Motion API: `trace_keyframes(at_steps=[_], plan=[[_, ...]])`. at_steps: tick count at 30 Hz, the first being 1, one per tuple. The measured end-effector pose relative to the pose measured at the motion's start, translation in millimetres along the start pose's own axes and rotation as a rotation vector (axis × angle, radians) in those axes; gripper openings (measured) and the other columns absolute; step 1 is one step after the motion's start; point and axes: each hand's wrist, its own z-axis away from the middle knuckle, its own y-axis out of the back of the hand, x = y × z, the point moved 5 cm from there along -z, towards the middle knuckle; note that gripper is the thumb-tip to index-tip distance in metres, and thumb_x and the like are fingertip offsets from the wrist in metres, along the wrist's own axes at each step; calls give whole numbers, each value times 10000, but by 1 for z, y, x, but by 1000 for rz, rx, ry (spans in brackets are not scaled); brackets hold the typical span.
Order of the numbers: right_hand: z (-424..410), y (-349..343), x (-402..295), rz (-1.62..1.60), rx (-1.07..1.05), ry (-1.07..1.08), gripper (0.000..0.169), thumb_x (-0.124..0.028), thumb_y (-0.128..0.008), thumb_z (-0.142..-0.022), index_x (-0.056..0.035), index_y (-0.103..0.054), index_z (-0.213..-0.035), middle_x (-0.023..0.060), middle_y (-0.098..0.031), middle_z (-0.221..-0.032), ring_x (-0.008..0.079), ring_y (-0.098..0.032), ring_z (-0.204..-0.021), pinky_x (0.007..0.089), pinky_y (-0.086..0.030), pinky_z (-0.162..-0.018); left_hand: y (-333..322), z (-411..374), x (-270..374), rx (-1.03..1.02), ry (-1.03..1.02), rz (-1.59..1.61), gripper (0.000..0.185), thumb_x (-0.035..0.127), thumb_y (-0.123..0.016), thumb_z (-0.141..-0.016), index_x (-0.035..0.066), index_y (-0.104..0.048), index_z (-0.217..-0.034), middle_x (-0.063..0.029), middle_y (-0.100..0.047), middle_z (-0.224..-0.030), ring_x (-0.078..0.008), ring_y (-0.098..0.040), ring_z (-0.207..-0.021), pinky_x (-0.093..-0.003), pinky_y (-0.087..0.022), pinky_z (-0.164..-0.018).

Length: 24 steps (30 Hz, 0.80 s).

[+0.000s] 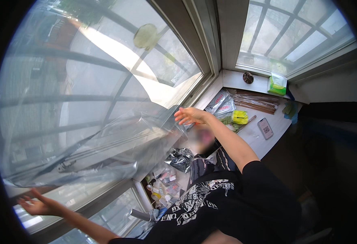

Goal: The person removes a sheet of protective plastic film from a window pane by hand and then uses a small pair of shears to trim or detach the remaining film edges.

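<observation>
A large clear plastic sheet [129, 131] spreads in the air before the window, wrinkled and see-through. My left hand [39, 204] is at the lower left, just below the sheet's near edge, with thumb and fingers apart. My right hand [190, 116] reaches out at the sheet's right end, its fingers extended and slightly spread. The film meets or passes behind those fingers; no pinch on it shows. Below the right hand lies a crumpled black plastic bag [180, 158] on the white sill counter.
A phone [265, 128], a yellow packet [239, 117], brown sticks in clear wrap [254, 100] and silver pouches [222, 102] lie on the counter [251, 134]. On the ledge stand a tissue pack [278, 84] and a dark round object [248, 77]. Small bottles [160, 193] crowd the near side.
</observation>
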Motion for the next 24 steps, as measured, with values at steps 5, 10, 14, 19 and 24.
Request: trace_keyframes(at_steps=[5, 10, 14, 19, 24], plan=[[-39, 97, -13, -725, 527, 534, 240, -213, -492, -837, -41, -491, -1005, 78, -548, -900, 201, -532, -899, 337, -450, -754, -83, 229, 114, -330, 253, 348, 436, 260, -459, -834, 82, -374, -1222, -167, -393, -1191, -305, -367, -1129, -470, -276, -951], [-103, 82, -14, -1220, 506, 318, 290, -169, -615, -754, -5, -429, -905, 99, -446, -829, 221, -480, -791, 383, -446, -762, -162, 251, 192, -531, -25, 339, 308, 105, -505, -743, 118, -497, -1051, -140, -330, -1246, -323, -238, -1208, -484, -184, -986], [-119, 82, -16, -1257, 606, 342, 295, -116, -647, -726, 3, -412, -858, 105, -407, -847, 194, -441, -734, 350, -464, -722, -187, 276, 175, -424, -153, 216, 300, 176, -526, -738, 160, -515, -1037, -130, -260, -1303, -348, -125, -1250, -501, -127, -998], [-106, 90, -37, -1089, 702, 339, 206, -32, -605, -729, 11, -427, -824, 96, -424, -769, 183, -461, -671, 310, -496, -669, -195, 283, 172, -394, -179, 186, 333, 189, -560, -683, 180, -535, -1016, -116, -225, -1332, -361, -36, -1269, -516, -107, -983], [-118, 115, -25, -1121, 668, 468, 145, -67, -573, -755, -11, -462, -829, 85, -472, -791, 186, -484, -691, 326, -481, -673, -197, 286, 171, -388, -215, 132, 323, 184, -561, -669, 170, -540, -991, -121, -220, -1338, -359, -50, -1270, -521, -108, -985]])
